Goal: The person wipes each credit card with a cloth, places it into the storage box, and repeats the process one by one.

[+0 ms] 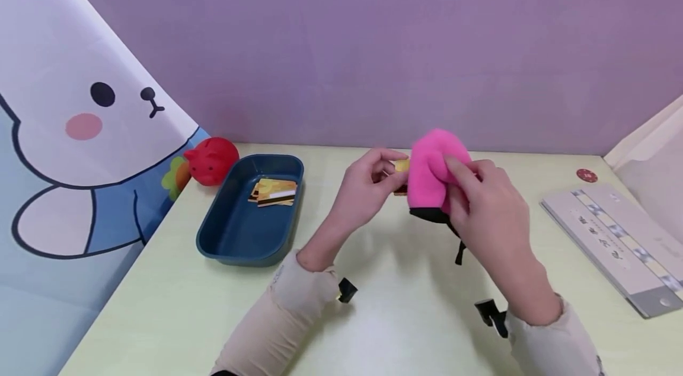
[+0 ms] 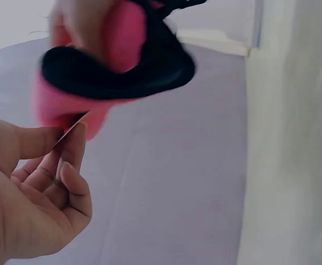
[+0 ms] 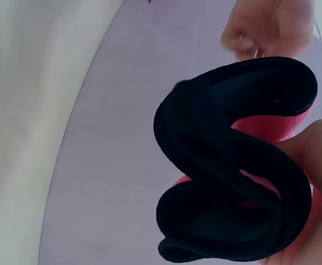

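Note:
My left hand [image 1: 363, 189] pinches a thin gold card [image 1: 402, 165] between thumb and fingers. In the left wrist view the card [image 2: 72, 131] shows edge-on, overlapping the underside of a pink soft cloth item [image 1: 427, 177]. That item has a black-lined mouth [image 3: 221, 215] and a black strap end [image 1: 459, 254]. My right hand [image 1: 496, 216] grips its side, thumb and fingers pressing into the fabric, and holds it up above the table. The mouth is folded into an S shape in the right wrist view.
A dark blue tray [image 1: 242, 239] stands at left, with several gold striped cards [image 1: 275, 193] in it. Behind it sits a red piggy bank [image 1: 213, 161]. On the right lie a flat grey-white box [image 1: 613, 245] with lettering and a red chip [image 1: 587, 175]. A purple backdrop [image 1: 341, 56] closes the rear.

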A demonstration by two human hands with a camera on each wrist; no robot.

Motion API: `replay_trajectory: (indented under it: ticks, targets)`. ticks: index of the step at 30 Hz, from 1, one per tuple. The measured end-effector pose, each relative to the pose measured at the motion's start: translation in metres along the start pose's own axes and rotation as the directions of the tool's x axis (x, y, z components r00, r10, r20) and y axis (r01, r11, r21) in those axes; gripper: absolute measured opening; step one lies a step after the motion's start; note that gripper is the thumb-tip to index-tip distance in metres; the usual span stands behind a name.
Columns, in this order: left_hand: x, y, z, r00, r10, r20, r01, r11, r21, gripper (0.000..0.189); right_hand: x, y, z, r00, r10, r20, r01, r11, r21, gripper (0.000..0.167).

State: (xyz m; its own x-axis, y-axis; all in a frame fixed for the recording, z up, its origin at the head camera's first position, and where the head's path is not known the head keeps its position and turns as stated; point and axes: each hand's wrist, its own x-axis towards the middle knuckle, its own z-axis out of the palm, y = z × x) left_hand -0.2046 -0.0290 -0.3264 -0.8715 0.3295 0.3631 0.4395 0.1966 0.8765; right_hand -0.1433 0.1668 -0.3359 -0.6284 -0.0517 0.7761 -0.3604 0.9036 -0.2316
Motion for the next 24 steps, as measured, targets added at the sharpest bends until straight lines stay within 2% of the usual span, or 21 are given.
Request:
replay_trajectory:
  ticks: [4,7,9,11,13,16,17,19,22,24]
  targets:
    - [0.001,0.006,-0.014,1.000,-0.009,-0.002,0.009,1.000,-0.019,0.026,0.002,0.018,-0.006,0.996,0.092,0.010,-0.092,0.995,-0.035,0.035]
    - [0.000,0.008,-0.032,1.000,-0.024,-0.005,0.024,1.000,-0.016,0.027,0.004,0.033,-0.013,0.982,0.189,0.023,-0.188,0.981,-0.054,0.038]
    - [0.000,0.010,-0.051,0.999,-0.048,-0.010,0.048,0.999,0.024,0.028,0.005,0.041,-0.018,0.971,0.239,0.010,-0.238,0.969,-0.059,0.039]
    - [-0.001,0.012,-0.076,0.996,-0.087,-0.022,0.089,0.992,0.093,0.030,0.004,0.047,-0.021,0.961,0.276,-0.009,-0.276,0.960,-0.055,0.040]
    - [0.000,0.014,-0.106,0.989,-0.148,-0.026,0.150,0.971,0.187,0.032,0.004,0.049,-0.023,0.956,0.292,-0.033,-0.294,0.955,-0.045,0.039]
    - [0.003,0.015,-0.152,0.961,-0.276,-0.030,0.271,0.905,0.328,0.034,0.005,0.049,-0.026,0.955,0.292,-0.052,-0.294,0.955,-0.036,0.039]
    - [0.005,0.013,-0.167,0.947,-0.320,-0.027,0.306,0.874,0.378,0.034,0.005,0.049,-0.027,0.956,0.289,-0.055,-0.291,0.956,-0.034,0.039]
    - [0.009,0.009,-0.191,0.910,-0.412,-0.034,0.380,0.801,0.463,0.035,0.007,0.048,-0.030,0.957,0.285,-0.055,-0.287,0.958,-0.031,0.039]
    - [0.015,-0.007,-0.216,0.862,-0.506,-0.037,0.444,0.717,0.538,0.036,0.009,0.047,-0.033,0.954,0.294,-0.050,-0.296,0.955,-0.036,0.040]
    - [0.020,-0.022,-0.224,0.832,-0.554,-0.031,0.472,0.676,0.566,0.037,0.010,0.048,-0.035,0.952,0.301,-0.047,-0.303,0.952,-0.042,0.039]
